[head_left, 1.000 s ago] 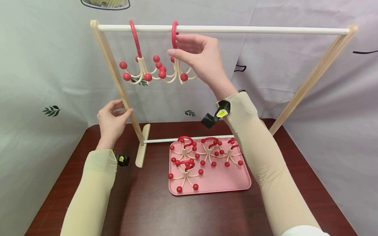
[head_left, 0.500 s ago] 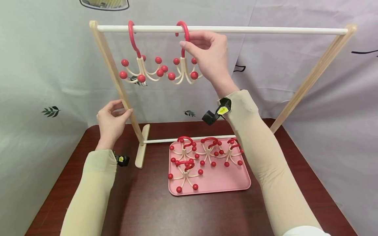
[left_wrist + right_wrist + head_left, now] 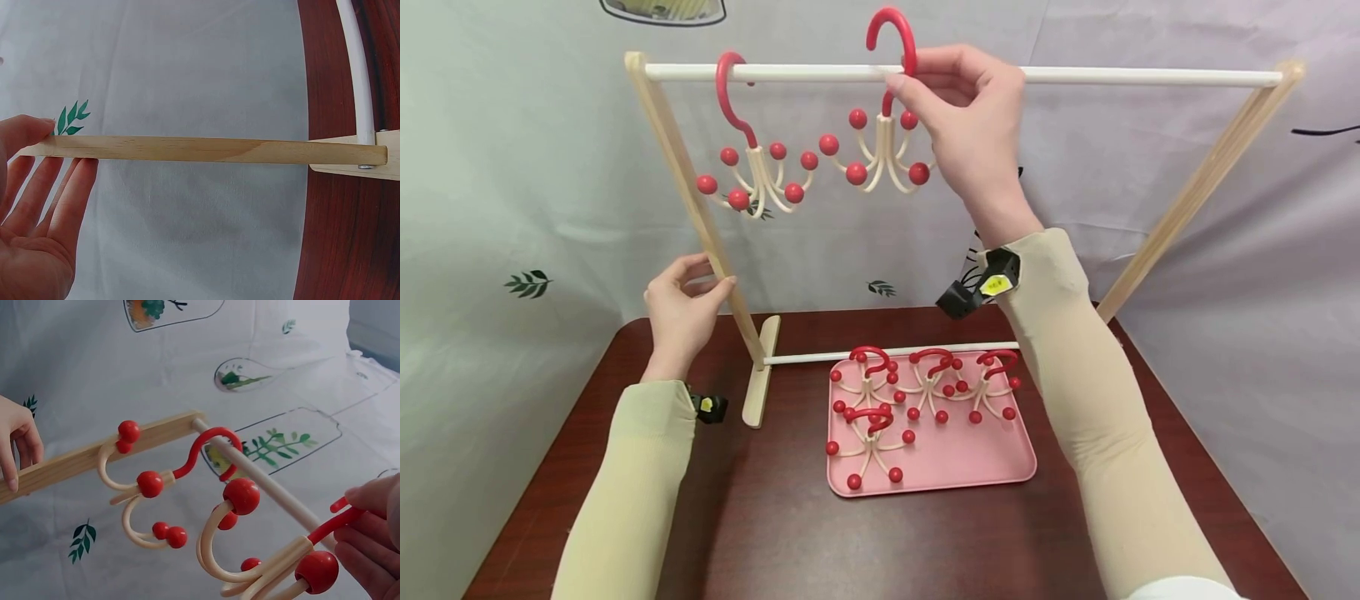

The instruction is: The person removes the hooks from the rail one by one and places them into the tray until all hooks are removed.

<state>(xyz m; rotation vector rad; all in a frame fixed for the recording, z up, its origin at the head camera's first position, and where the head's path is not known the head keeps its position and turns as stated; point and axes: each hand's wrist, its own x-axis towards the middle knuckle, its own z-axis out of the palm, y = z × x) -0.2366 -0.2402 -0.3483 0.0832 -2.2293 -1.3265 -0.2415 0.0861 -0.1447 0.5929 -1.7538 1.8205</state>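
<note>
In the head view my right hand (image 3: 977,125) pinches the red hook of an octopus-shaped hanger (image 3: 885,154) with pale curved arms and red ball ends. Its hook stands above the white rod (image 3: 1150,77), the tip clear of it. To the left, a matching hanger (image 3: 760,187) hangs by its hook from the rod, tilted. My left hand (image 3: 681,312) holds the rack's left wooden post (image 3: 673,150) between thumb and fingers. The left wrist view shows the thumb and fingers on opposite sides of that post (image 3: 187,150). In the right wrist view, fingers hold the red hook (image 3: 337,525).
A pink tray (image 3: 970,458) on the dark red table (image 3: 790,542) carries several more such hangers (image 3: 871,446). Behind it runs the rack's lower white bar (image 3: 808,358). The right wooden post (image 3: 1202,183) slants down behind my right arm. A patterned cloth (image 3: 587,217) hangs behind.
My right hand has moved right and up, lifting the hanger's hook off the rod. The other hanger has turned and swung slightly on the rod. My left hand stays on the post.
</note>
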